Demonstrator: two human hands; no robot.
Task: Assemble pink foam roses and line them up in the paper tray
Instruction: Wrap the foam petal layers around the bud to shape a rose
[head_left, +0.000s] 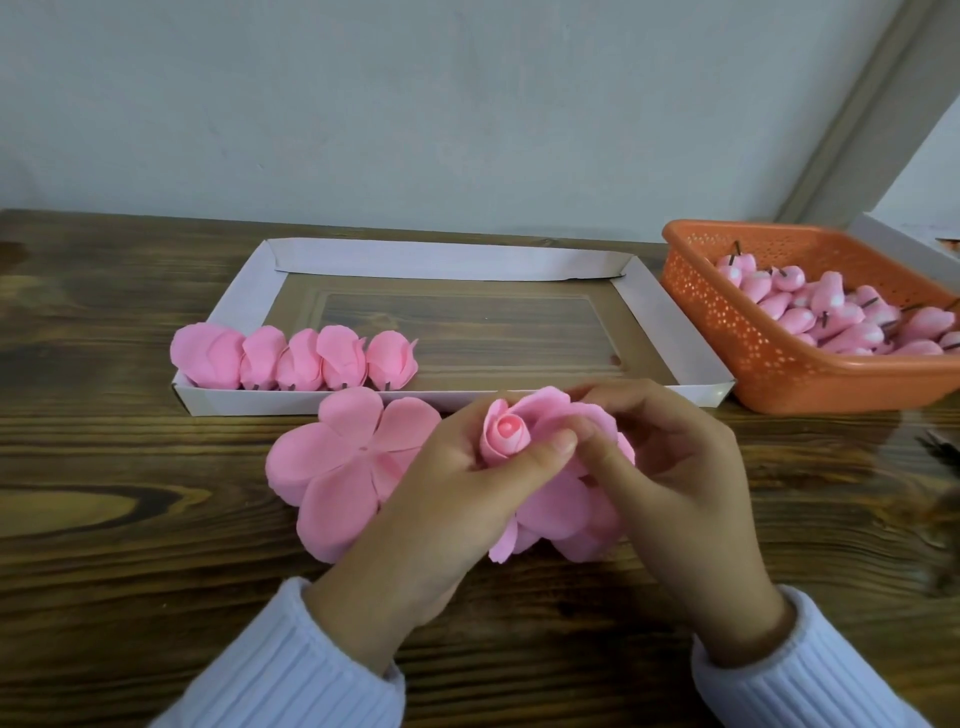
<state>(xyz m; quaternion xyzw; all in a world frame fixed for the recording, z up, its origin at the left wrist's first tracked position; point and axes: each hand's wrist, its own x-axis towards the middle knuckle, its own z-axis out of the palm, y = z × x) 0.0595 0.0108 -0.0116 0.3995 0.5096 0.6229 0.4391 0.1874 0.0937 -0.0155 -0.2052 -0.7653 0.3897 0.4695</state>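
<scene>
A half-wrapped pink foam rose (506, 434) sits between both hands just in front of the paper tray (670, 332). My left hand (452, 499) grips its base, thumb across the petals. My right hand (670, 467) pinches a petal against the bud from the right. Loose petals of the same rose hang below the hands. A flat five-petal foam piece (337, 462) lies on the table to the left. Several finished roses (296, 358) stand in a row in the tray's front left corner.
An orange perforated basket (727, 312) at the right holds several pink foam buds (831, 317) with dark stems. A white box edge (904, 239) shows behind it. A dark blurred object (940, 467) lies at the right edge of the wooden table (130, 545).
</scene>
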